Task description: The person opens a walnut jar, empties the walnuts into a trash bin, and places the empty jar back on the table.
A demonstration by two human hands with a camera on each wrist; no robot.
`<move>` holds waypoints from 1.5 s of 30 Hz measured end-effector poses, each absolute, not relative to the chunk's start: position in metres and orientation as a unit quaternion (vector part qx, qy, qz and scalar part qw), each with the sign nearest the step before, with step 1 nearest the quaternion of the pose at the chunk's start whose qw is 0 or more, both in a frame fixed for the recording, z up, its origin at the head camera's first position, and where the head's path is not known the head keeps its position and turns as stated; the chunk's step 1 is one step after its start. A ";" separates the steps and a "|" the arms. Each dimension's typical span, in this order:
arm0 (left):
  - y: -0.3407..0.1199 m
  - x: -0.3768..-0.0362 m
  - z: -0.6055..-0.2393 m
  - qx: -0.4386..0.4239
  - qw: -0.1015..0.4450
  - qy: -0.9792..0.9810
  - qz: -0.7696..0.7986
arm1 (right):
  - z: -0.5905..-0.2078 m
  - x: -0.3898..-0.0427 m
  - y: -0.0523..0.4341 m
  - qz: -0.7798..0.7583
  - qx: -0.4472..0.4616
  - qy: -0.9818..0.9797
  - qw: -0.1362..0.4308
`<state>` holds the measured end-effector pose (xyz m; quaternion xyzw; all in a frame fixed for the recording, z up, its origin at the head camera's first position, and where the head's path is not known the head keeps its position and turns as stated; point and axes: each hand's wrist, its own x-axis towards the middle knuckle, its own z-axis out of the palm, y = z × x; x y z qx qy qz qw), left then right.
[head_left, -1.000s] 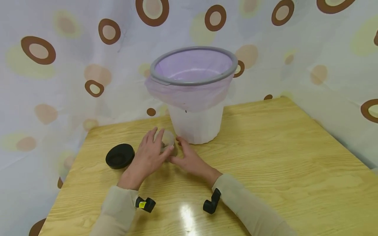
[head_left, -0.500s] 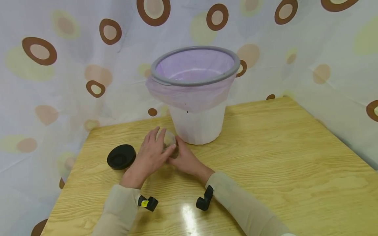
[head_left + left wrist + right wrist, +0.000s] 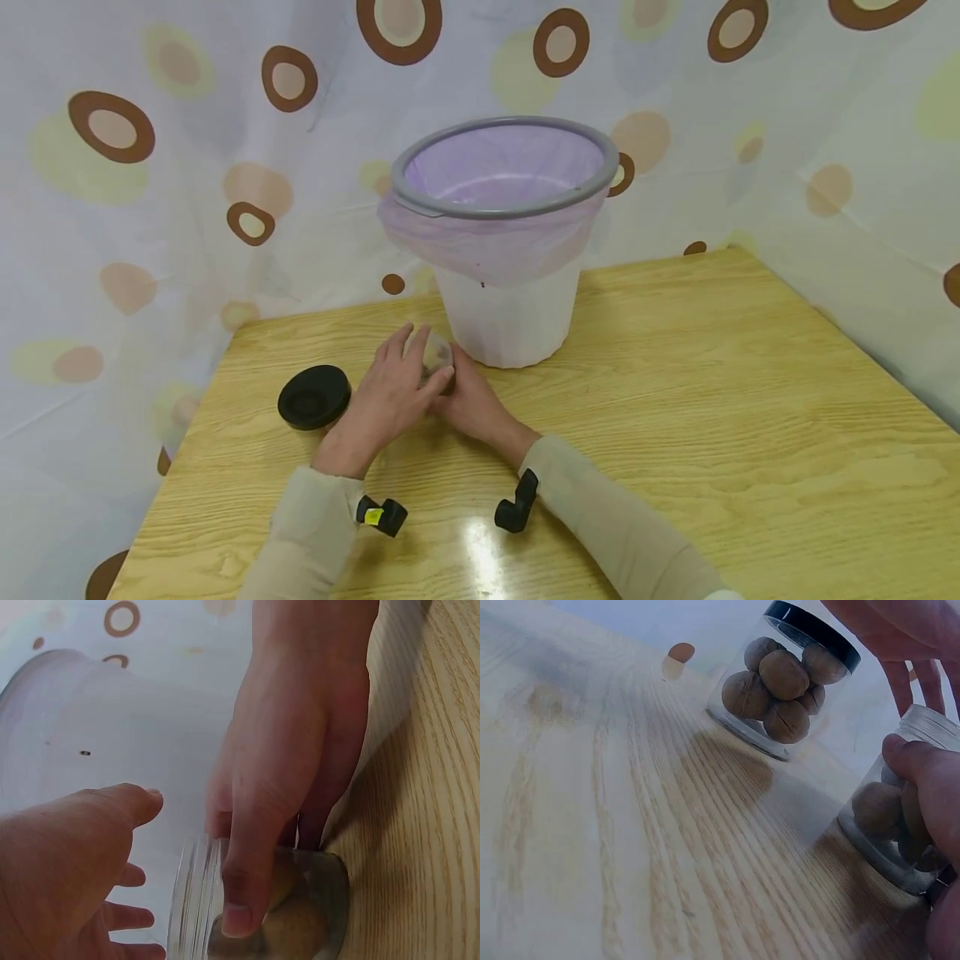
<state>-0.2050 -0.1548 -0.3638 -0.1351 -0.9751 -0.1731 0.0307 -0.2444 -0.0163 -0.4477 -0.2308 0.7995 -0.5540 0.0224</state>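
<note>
My right hand grips a clear jar low on the table, its thumb along the side. Several brown, walnut-like nuts lie inside, and the jar's threaded neck is bare. Above the mouth hovers my left hand, fingers spread and holding nothing; in the left wrist view its fingertips are apart from the neck. A second clear jar, also with several nuts, stands left of my left hand under a black lid. In the head view that lid hides most of its body.
A white bin with a thin purple liner under a grey rim ring stands just behind the held jar. The wooden table meets a patterned cloth at the back and right.
My right hand has shifted in to the left, and its fingers have closed round the jar. My left hand stays over the jar, and the head view has turned slightly.
</note>
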 end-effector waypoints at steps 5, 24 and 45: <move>-0.154 -0.204 -0.364 -0.140 0.037 -0.975 -0.167 | -0.443 -0.237 -0.010 -0.547 -0.218 0.808 0.028; -0.136 -0.204 -0.369 -0.171 0.065 -0.968 -0.172 | -0.428 -0.221 0.018 -0.551 -0.231 0.801 0.030; -0.126 -0.194 -0.365 -0.163 0.046 -0.954 -0.247 | -0.405 -0.207 0.054 -0.469 -0.260 0.844 0.016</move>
